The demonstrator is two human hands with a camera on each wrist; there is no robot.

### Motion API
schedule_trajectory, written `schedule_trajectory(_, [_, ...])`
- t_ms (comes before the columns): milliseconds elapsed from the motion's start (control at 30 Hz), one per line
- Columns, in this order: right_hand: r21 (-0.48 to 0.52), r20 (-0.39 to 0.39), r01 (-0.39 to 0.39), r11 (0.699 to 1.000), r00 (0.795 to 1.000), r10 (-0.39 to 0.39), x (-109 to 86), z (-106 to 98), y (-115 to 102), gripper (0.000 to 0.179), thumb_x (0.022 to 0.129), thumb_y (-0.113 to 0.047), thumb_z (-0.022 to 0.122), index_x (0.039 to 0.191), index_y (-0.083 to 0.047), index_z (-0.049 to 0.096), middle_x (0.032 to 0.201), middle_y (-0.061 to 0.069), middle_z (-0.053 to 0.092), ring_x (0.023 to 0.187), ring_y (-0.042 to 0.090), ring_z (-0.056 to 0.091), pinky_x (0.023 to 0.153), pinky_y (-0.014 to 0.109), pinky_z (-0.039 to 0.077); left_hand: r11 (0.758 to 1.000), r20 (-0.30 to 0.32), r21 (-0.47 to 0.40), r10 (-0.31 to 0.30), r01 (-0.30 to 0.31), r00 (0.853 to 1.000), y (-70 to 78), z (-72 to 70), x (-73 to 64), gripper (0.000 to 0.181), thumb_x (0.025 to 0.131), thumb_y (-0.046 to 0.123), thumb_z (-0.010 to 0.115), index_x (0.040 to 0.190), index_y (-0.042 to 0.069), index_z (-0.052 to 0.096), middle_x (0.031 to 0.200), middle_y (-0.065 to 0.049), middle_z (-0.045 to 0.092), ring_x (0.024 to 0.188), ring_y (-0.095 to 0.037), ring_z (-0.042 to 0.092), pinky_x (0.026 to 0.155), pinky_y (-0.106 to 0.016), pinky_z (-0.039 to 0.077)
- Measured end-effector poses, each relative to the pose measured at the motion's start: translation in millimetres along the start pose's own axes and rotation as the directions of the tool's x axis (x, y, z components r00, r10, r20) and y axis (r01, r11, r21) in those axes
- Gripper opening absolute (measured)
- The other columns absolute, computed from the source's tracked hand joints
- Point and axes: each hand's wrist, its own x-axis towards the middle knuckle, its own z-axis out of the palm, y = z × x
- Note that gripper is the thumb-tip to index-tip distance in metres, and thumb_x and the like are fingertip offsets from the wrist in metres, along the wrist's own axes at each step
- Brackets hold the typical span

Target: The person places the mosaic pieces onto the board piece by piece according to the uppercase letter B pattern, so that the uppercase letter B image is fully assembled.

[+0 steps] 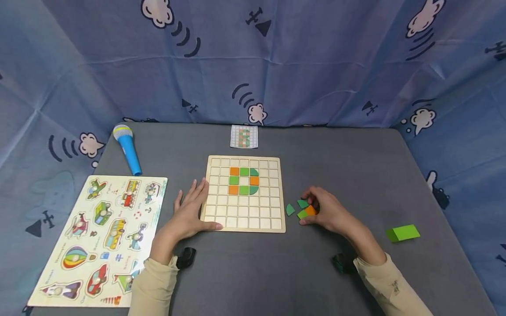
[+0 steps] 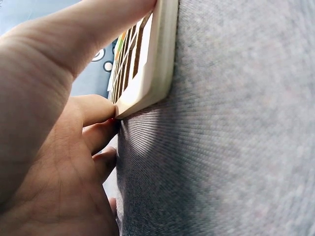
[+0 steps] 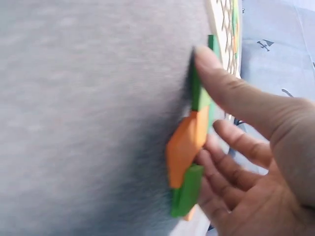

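Observation:
A square wooden grid board (image 1: 243, 219) lies flat, with orange, light green and dark green tiles (image 1: 234, 190) forming a ring in its upper middle. My left hand (image 1: 189, 213) rests at its left edge, fingers spread and mostly straight, thumb along the near edge; the left wrist view shows the board's corner (image 2: 142, 96) between thumb and fingers. Right of the board, my right hand (image 1: 328, 210) curls round a small cluster of tiles (image 3: 183, 147), its thumb on a light green square (image 1: 302, 214) beside an orange one (image 1: 311, 210). Dark green quarter-round pieces (image 1: 290, 210) lie nearby.
A small pattern card (image 1: 243, 137) lies behind the board. On the left are a blue toy microphone (image 1: 129, 151) and a vehicle puzzle board (image 1: 99, 237). A green block (image 1: 404, 233) sits far right. Patterned cloth (image 1: 300, 66) hangs behind the grey table (image 1: 253, 272).

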Motion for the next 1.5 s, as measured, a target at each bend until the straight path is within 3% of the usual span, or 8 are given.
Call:
schedule_trajectory(167, [-0.012,-0.049,0.028,1.000,0.998,-0.029,-3.0,4.4,6.5,0.035,0.081,-0.018,0.094,0.102,-0.009,0.067,0.094,0.002,0.063,0.087,0.016,0.054,0.077,0.032,0.047,1.000,-0.001,0.002,0.001,-0.001,1.000,1.5,-2.3,-0.6,0.130,0.078,0.044,0.095,0.171,0.005,0.012,0.180,-0.013,0.006,0.167,-0.039,-0.002,0.127,-0.068,-0.009])
schedule_trajectory(400, [-0.034,-0.138,0.081,0.996,0.987,-0.085,0.3,11.2,5.8,0.023,0.084,-0.002,0.086,0.102,-0.008,0.071,0.094,0.004,0.068,0.088,0.019,0.057,0.082,0.042,0.050,1.000,-0.004,0.010,-0.002,0.002,1.000,0.7,-0.8,-0.3,0.130,0.078,0.044,0.094,0.171,0.005,0.011,0.180,-0.013,0.006,0.167,-0.038,-0.002,0.128,-0.067,-0.009])
schedule_trajectory(533, [0.012,-0.178,0.090,0.996,0.980,-0.087,4.7,14.6,1.4,0.018,0.088,-0.002,0.084,0.100,-0.008,0.073,0.089,0.003,0.067,0.082,0.015,0.059,0.075,0.033,0.052,1.000,-0.001,0.011,-0.005,0.005,1.000,0.5,-0.1,0.0,0.130,0.078,0.044,0.094,0.171,0.006,0.011,0.180,-0.013,0.006,0.167,-0.037,-0.003,0.128,-0.067,-0.009])
schedule_trajectory(700, [0.085,-0.217,0.171,0.982,0.965,-0.149,15.8,22.6,-9.9,0.013,0.091,-0.004,0.083,0.102,-0.009,0.079,0.091,0.002,0.071,0.079,0.011,0.062,0.071,0.027,0.053,1.000,-0.002,0.012,-0.008,0.008,1.000,0.1,-0.1,0.3,0.130,0.078,0.044,0.094,0.171,0.007,0.011,0.180,-0.012,0.005,0.167,-0.036,-0.003,0.128,-0.067,-0.010])
schedule_trajectory(1033, [0.190,-0.123,0.190,0.963,0.978,-0.169,40.9,51.0,-43.2,0.023,0.103,-0.006,0.067,0.124,-0.003,0.077,0.110,0.009,0.071,0.085,0.013,0.057,0.075,0.028,0.047,1.000,-0.008,0.008,-0.004,0.004,1.000,-1.1,0.8,0.0,0.130,0.078,0.043,0.095,0.170,0.005,0.011,0.180,-0.013,0.005,0.167,-0.038,-0.002,0.127,-0.068,-0.009])
schedule_trajectory(1100, [0.205,-0.115,0.197,0.959,0.978,-0.176,45.4,55.5,-51.5,0.024,0.102,-0.005,0.068,0.125,-0.003,0.076,0.105,0.009,0.072,0.082,0.013,0.058,0.074,0.027,0.047,1.000,-0.009,0.007,-0.003,0.003,1.000,-1.1,0.8,0.1,0.130,0.078,0.043,0.095,0.170,0.005,0.012,0.180,-0.013,0.005,0.167,-0.038,-0.002,0.127,-0.068,-0.009])
schedule_trajectory(1267, [0.238,-0.072,0.197,0.951,0.980,-0.185,56.5,66.7,-72.8,0.013,0.097,-0.006,0.076,0.110,-0.006,0.073,0.090,0.003,0.070,0.074,0.009,0.058,0.069,0.023,0.050,1.000,-0.008,0.004,-0.006,0.006,1.000,-0.6,0.7,0.2,0.130,0.078,0.043,0.094,0.170,0.004,0.011,0.180,-0.014,0.006,0.167,-0.039,-0.002,0.127,-0.068,-0.010])
schedule_trajectory(1500, [0.206,-0.066,0.164,0.965,0.986,-0.153,70.0,78.7,-98.2,0.008,0.095,-0.009,0.079,0.100,-0.009,0.073,0.088,0.002,0.071,0.076,0.009,0.060,0.071,0.024,0.051,1.000,-0.012,0.015,-0.003,0.003,1.000,-0.2,0.3,0.4,0.131,0.077,0.045,0.095,0.170,0.004,0.012,0.179,-0.014,0.007,0.167,-0.039,-0.001,0.127,-0.068,-0.008])
